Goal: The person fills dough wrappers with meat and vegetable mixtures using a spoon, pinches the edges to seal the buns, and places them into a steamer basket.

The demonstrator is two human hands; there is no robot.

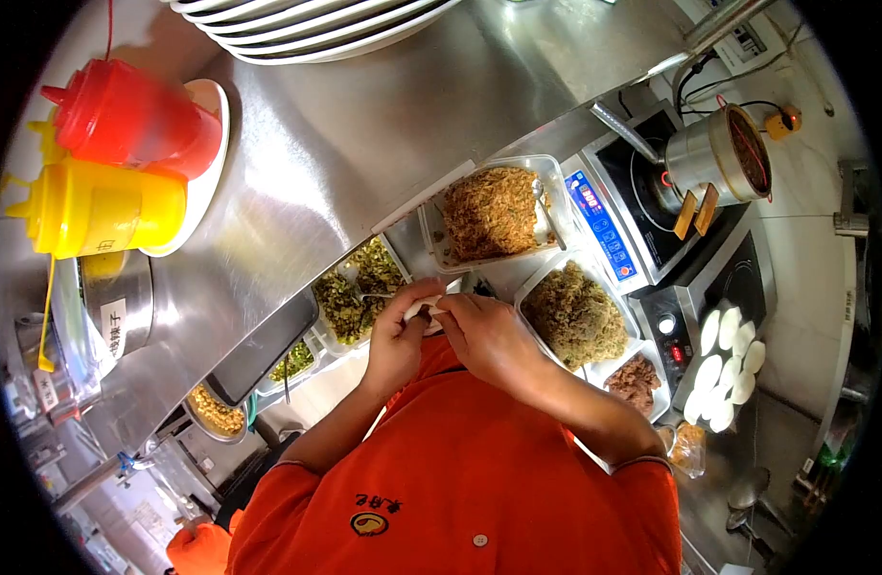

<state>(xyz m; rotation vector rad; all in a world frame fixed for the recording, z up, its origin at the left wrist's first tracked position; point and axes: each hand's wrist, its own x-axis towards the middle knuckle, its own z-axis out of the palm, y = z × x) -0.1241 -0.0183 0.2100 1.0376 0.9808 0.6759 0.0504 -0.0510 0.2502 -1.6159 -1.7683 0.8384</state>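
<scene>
Head view. A small white piece [423,308] is held up in front of the orange shirt [441,450], near the inner ends of the food trays. It is pinched by the left hand [400,333] between bent thumb and forefinger; its other side is pinched by the right hand [481,340], with the knuckles uppermost. The piece is partly hidden by the fingers, and its exact form cannot be told. Chopped greens [379,265], with a spoon [351,273] laid in them, are seen beside the left hand. Brown shreds [484,213] are seen beyond the hands, and a paler brown mix [577,311] beside the right hand.

For good handling, as judged here, light and even pressure should be applied with the fingertips, since the piece appears soft and could be torn. It is best steadied by the left hand while small pinches are made by the right. Both wrists should be kept clear of the food and the spoon.
</scene>
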